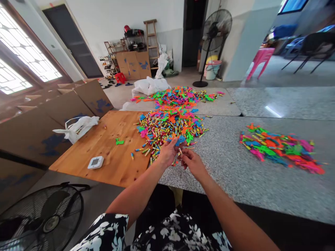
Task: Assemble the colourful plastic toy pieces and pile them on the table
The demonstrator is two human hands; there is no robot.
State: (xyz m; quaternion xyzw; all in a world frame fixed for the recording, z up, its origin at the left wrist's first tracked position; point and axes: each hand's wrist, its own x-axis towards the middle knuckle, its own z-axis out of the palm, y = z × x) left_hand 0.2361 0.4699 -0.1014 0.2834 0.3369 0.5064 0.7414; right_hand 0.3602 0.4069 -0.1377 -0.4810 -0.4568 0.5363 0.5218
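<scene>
My left hand is closed on a blue plastic toy piece near the front of the granite table. My right hand pinches a small shiny tube close beside it. Whether the tube touches the blue piece I cannot tell. Just beyond both hands lies a heap of small bright-wrapped tubes, with flat plastic pieces in orange, green, pink and blue mixed in. A second heap of colourful pieces spreads behind it. Off to the right is a separate pile of plastic pieces with tubes.
On the wooden board at left lie a green plastic piece and a white digital timer or clock. A white plastic bag and cardboard boxes flank it. A black floor fan stands at lower left.
</scene>
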